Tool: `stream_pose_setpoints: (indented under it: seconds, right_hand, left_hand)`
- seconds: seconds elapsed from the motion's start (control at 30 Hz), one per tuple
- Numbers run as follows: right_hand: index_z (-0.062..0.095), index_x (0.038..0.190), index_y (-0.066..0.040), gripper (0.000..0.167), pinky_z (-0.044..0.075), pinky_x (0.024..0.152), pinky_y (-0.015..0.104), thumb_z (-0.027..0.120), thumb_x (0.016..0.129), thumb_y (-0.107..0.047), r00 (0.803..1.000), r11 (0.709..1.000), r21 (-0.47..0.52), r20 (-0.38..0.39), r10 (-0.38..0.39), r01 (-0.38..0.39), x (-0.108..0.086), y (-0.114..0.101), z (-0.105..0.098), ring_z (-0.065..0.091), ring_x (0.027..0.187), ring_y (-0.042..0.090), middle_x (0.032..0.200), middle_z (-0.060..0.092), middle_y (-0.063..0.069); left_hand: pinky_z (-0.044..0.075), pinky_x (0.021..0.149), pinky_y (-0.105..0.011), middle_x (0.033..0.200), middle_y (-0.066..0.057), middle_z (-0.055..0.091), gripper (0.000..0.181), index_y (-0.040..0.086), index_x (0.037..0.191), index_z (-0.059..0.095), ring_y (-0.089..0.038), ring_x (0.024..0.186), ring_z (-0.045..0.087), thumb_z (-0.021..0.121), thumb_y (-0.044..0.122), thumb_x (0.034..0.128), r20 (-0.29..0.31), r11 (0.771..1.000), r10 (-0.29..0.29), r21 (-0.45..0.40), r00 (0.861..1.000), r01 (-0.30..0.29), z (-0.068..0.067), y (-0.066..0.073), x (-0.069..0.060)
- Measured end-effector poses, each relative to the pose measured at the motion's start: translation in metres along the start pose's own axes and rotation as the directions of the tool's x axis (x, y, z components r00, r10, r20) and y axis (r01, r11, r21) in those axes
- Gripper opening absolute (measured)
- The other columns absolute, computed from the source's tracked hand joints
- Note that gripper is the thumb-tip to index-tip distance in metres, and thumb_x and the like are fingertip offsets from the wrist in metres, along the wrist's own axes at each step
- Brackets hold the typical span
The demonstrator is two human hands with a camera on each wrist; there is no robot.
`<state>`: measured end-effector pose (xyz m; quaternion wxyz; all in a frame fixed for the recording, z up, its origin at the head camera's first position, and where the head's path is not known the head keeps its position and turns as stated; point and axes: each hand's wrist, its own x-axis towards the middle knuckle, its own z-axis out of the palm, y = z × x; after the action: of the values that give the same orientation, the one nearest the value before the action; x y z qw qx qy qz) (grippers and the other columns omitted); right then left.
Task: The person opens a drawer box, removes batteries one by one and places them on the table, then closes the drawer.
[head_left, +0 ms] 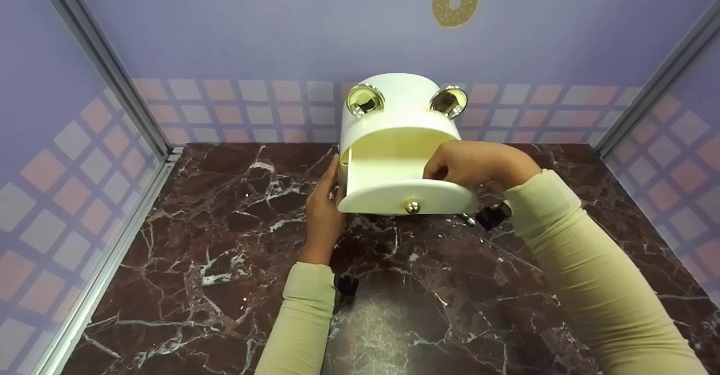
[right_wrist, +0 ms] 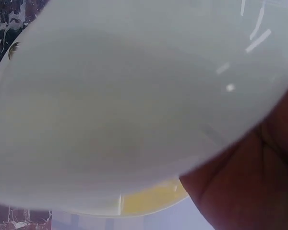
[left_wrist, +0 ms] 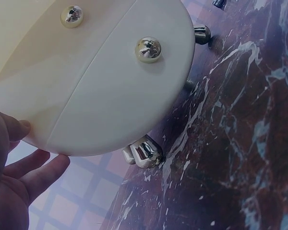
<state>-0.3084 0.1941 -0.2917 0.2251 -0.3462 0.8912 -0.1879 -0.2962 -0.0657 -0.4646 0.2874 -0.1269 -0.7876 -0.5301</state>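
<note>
A glossy white rounded box [head_left: 394, 96] bears two shiny gold domes [head_left: 365, 100] on top. Its upper drawer [head_left: 388, 198] is pulled out, a gold knob [head_left: 413, 206] on its front. Below it, in the left wrist view, is a second front panel [left_wrist: 115, 96] with its own knob [left_wrist: 149, 50]. My left hand [head_left: 325, 217] touches the box's left side, the thumb at the front edge and the fingers spread along the side. Over the drawer's right part, my right hand [head_left: 469, 164] reaches in behind the front panel [right_wrist: 110, 105]; its fingertips are hidden.
The box stands on short metallic feet [left_wrist: 146, 151] on a dark red marbled table [head_left: 225, 285]. Behind it rises a purple wall [head_left: 349, 32] with checked trim, and metal-framed panels [head_left: 107, 66] flank both sides. A black wrist device [head_left: 494, 216] sits beside the right sleeve.
</note>
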Motion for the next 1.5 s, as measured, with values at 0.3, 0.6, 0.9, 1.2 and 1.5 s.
stream_pose_setpoints:
  seconds: [0.3,0.6,0.9,1.2,1.5]
  right_hand:
    - [0.076,0.084,-0.013,0.010,0.052,0.061,0.023,0.069,0.081,-0.008,1.000,0.998,0.059,-0.007,0.028,-0.028,-0.006,0.000,-0.002,0.058,0.065,0.007,0.076,0.071,-0.002]
    - [0.071,0.075,-0.014,0.017,0.049,0.061,0.027,0.066,0.073,0.003,0.997,0.985,-0.156,-0.027,0.076,-0.079,-0.011,-0.018,-0.007,0.053,0.064,0.012,0.070,0.063,-0.002]
    - [0.074,0.070,-0.014,0.020,0.047,0.049,0.026,0.062,0.071,0.002,0.984,0.964,-0.202,-0.022,0.175,-0.175,-0.009,-0.025,-0.005,0.051,0.054,0.011,0.066,0.064,-0.002]
    - [0.076,0.074,-0.018,0.010,0.050,0.061,0.029,0.070,0.075,-0.011,0.984,0.959,-0.273,-0.178,0.026,-0.075,-0.003,-0.018,0.001,0.057,0.064,0.012,0.072,0.070,-0.004]
    - [0.076,0.078,-0.020,0.007,0.052,0.068,0.029,0.071,0.081,-0.017,0.962,0.959,-0.283,-0.269,-0.052,-0.027,-0.006,-0.013,0.009,0.060,0.071,0.011,0.076,0.069,-0.007]
  left_hand:
    - [0.057,0.090,-0.036,0.142,-0.005,0.055,0.057,0.023,0.148,0.043,-0.023,0.115,0.064,0.056,0.004,0.0962,0.002,1.000,-0.023,-0.009,1.000,0.023,0.000,0.000,-0.001]
    - [0.056,0.090,-0.033,0.144,-0.003,0.053,0.057,0.025,0.148,0.041,-0.022,0.113,0.064,0.056,0.006,0.0969,0.009,1.000,-0.027,0.012,1.000,0.027,-0.003,0.002,0.000]
    - [0.055,0.093,-0.031,0.145,-0.002,0.052,0.060,0.028,0.148,0.041,-0.023,0.114,0.064,0.057,0.003,0.0957,0.005,1.000,-0.023,-0.016,1.000,0.023,-0.003,0.002,-0.002]
    - [0.056,0.091,-0.028,0.144,-0.003,0.053,0.055,0.018,0.147,0.044,-0.022,0.112,0.065,0.057,0.004,0.0955,0.002,1.000,-0.026,-0.009,1.000,0.026,-0.003,0.003,-0.002]
    - [0.056,0.093,-0.032,0.140,-0.006,0.056,0.054,0.020,0.148,0.042,-0.022,0.114,0.064,0.056,0.006,0.0971,0.014,0.999,-0.025,-0.030,1.000,0.025,-0.004,0.002,-0.003]
